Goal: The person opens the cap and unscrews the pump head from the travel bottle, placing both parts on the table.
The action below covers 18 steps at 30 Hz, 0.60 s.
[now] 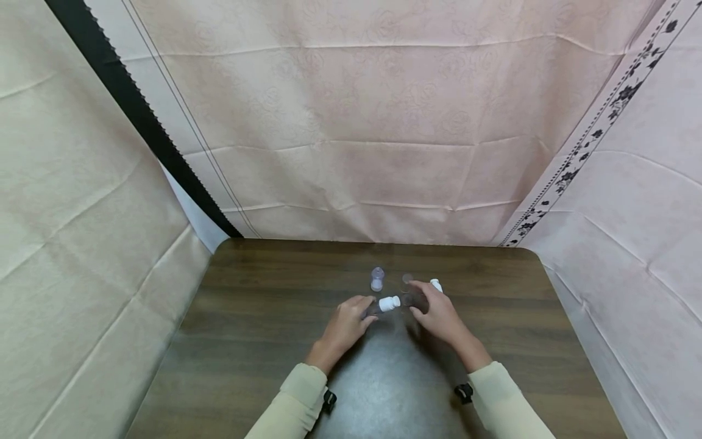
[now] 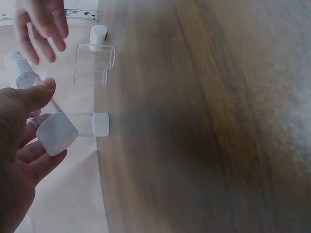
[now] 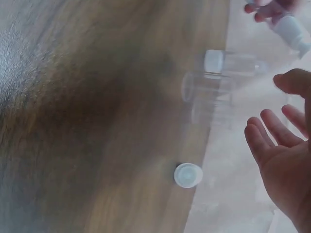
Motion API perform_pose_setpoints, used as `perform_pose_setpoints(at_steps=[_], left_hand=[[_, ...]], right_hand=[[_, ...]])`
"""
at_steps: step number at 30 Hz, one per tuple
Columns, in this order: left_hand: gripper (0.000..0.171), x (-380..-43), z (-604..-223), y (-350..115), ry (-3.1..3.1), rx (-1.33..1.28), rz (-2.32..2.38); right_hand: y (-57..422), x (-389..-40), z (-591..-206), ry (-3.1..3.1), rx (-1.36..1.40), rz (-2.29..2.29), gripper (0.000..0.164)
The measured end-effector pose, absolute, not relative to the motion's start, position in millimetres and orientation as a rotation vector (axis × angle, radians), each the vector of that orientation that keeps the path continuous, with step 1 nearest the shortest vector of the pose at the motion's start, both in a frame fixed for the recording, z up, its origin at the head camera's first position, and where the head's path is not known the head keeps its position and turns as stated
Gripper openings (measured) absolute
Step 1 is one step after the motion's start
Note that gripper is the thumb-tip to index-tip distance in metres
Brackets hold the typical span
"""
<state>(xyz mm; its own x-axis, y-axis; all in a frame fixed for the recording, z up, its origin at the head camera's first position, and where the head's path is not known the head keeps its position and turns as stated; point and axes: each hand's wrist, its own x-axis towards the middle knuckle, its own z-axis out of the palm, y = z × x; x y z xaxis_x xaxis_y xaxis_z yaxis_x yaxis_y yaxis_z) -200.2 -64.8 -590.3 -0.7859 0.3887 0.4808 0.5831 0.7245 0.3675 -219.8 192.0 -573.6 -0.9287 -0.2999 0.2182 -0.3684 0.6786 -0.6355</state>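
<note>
My left hand [image 1: 347,322] grips a small pump bottle [image 2: 57,134] between thumb and fingers. The bottle is tilted, its white base facing the left wrist camera and its white pump top [image 1: 390,303] pointing towards the right hand. Fingers cover much of the bottle's body. My right hand [image 1: 439,314] hovers beside that pump top, thumb and fingers spread apart, with nothing between them in the right wrist view. Close beyond the hands, two clear cylindrical covers [image 3: 209,87] stand side by side on the table.
A second clear bottle with a white base [image 3: 214,61] stands on the wooden table [image 1: 263,317], behind the left hand. A white cap-like piece [image 3: 188,174] stands past the right hand. Patterned cloth [image 1: 384,152] hangs along the table's far edge and both sides.
</note>
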Motion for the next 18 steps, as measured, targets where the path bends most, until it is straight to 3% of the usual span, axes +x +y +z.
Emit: perform_pose_setpoints(at_steps=[18], left_hand=[[0.039,-198,-581,-41,-2.521,-0.855,-0.282]], right_hand=[[191,-197,-560,-2.832,0.275,1.707,0.047]])
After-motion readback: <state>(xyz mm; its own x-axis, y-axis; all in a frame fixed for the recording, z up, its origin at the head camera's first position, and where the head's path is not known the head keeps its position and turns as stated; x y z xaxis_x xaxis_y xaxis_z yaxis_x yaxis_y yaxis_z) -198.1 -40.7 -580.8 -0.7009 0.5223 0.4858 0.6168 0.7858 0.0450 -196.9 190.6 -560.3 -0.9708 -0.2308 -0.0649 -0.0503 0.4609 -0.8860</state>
